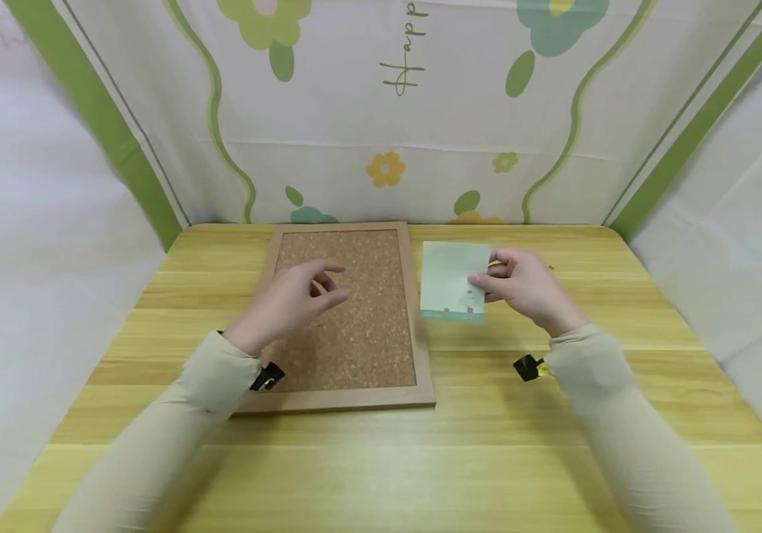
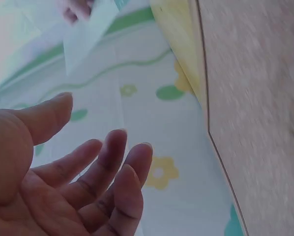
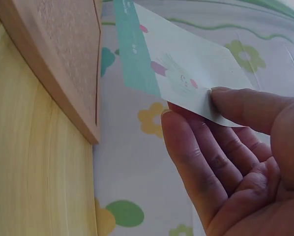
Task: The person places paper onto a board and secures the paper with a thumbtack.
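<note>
My right hand [image 1: 520, 285] pinches a pale green sheet of note paper [image 1: 450, 277] by its right edge, thumb on the front and fingers behind. The paper has a darker green band along one edge and a small cartoon figure, seen closer in the right wrist view on the note paper [image 3: 186, 64]. It is held up just right of a cork board [image 1: 367, 326] with a wooden frame. Above the board's left part hovers my left hand [image 1: 297, 296], fingers loosely bent and thumb apart; in the left wrist view this left hand [image 2: 83, 187] has nothing between its fingers.
The cork board lies on a wood-grain table [image 1: 367, 474], its far end near the back edge. A tiny object [image 1: 552, 267] lies on the table beyond my right hand. White cloth with flower prints [image 1: 387, 170] hangs behind the table, and plain cloth stands at both sides.
</note>
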`<state>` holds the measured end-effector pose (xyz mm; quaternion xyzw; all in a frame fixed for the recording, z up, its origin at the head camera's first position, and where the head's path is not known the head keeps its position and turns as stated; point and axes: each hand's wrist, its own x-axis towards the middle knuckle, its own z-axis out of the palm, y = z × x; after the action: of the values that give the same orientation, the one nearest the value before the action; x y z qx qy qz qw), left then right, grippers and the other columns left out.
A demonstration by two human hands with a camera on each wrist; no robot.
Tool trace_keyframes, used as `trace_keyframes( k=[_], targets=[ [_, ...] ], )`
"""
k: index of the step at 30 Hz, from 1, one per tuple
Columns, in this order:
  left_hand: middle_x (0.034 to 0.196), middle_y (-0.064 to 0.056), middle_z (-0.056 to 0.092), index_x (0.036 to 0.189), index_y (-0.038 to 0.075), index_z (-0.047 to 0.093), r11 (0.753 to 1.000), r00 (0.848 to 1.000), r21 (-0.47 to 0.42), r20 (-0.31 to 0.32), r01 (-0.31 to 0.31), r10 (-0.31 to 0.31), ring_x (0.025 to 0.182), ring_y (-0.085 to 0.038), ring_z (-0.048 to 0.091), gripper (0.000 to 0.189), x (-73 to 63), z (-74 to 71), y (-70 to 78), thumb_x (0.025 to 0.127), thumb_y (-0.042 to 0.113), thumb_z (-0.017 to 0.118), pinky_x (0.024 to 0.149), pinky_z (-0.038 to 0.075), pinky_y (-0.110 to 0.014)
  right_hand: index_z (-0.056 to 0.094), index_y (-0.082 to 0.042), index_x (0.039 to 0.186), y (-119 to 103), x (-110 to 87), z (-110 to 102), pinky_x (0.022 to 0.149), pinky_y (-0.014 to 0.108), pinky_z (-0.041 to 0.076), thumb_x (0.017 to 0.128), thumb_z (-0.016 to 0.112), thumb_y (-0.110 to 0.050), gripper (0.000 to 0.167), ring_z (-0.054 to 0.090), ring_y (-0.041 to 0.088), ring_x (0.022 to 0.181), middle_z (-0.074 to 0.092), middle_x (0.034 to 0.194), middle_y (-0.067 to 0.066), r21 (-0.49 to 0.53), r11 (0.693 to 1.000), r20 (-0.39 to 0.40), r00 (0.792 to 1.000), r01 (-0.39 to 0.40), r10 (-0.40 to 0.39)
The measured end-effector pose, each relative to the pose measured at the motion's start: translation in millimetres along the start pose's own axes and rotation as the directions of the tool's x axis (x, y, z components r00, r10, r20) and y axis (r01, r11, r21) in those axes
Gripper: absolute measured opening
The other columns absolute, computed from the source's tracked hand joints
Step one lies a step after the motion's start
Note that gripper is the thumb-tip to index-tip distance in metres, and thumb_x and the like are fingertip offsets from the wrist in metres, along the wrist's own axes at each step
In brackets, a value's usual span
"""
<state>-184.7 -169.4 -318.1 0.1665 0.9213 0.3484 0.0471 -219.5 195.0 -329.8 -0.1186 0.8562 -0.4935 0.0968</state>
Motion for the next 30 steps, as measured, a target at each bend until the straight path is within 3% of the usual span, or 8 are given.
trace_keyframes(
  k=[4,11,18,26,30],
  targets=[
    [0.103,0.003,0.067,0.137,0.015,0.057,0.999,0.999,-0.030,-0.012,-0.032,0.031,0.090,-0.017,0.065,0.047,4.8,9.0,9.3,0.096,0.035,0.067,0.073,0.054,-0.036,0.052,0.000,0.095,-8,2.6,12,0.078,0.040,0.057,0.094,0.071,-0.024,0.030,0.073,0.027,0.081,0.075,0.096,0.012,0.011,1.000,0.024,0.999,0.022,-0.022],
    [0.107,0.003,0.068,0.134,0.015,0.060,0.991,0.999,-0.125,0.005,-0.043,0.044,0.094,-0.017,0.066,0.045,12.0,25.8,6.5,0.096,0.038,0.067,0.079,0.054,-0.037,0.053,0.001,0.094,-21,4.3,37,0.075,0.039,0.058,0.094,0.071,-0.017,0.025,0.072,0.026,0.083,0.074,0.095,0.014,0.078,0.996,0.080,0.995,0.048,-0.055],
    [0.105,0.001,0.069,0.130,0.014,0.063,0.984,0.999,-0.177,0.018,-0.036,0.039,0.088,-0.017,0.066,0.042,13.9,32.2,4.2,0.095,0.038,0.067,0.074,0.055,-0.035,0.057,0.001,0.096,-28,7.4,58,0.076,0.044,0.058,0.094,0.071,-0.014,0.021,0.072,0.026,0.083,0.074,0.097,0.014,0.121,0.991,0.134,0.989,0.052,-0.068],
    [0.087,-0.001,0.070,0.093,0.012,0.067,0.977,0.998,-0.206,0.014,-0.055,0.060,0.071,-0.022,0.068,0.023,14.3,33.0,-1.3,0.095,0.035,0.069,0.062,0.053,-0.035,0.059,-0.001,0.095,-33,9.1,75,0.075,0.049,0.057,0.093,0.072,-0.013,0.017,0.072,0.026,0.083,0.074,0.096,0.011,0.148,0.987,0.158,0.984,0.062,-0.085],
    [0.079,-0.001,0.068,0.085,0.013,0.069,0.976,0.999,-0.211,0.000,-0.049,0.050,0.066,-0.019,0.067,0.021,13.0,32.1,-3.5,0.094,0.032,0.070,0.057,0.049,-0.034,0.060,0.000,0.096,-32,10.7,82,0.076,0.051,0.056,0.093,0.071,-0.011,0.015,0.072,0.025,0.085,0.074,0.097,0.012,0.173,0.983,0.177,0.980,0.061,-0.092]
  ],
)
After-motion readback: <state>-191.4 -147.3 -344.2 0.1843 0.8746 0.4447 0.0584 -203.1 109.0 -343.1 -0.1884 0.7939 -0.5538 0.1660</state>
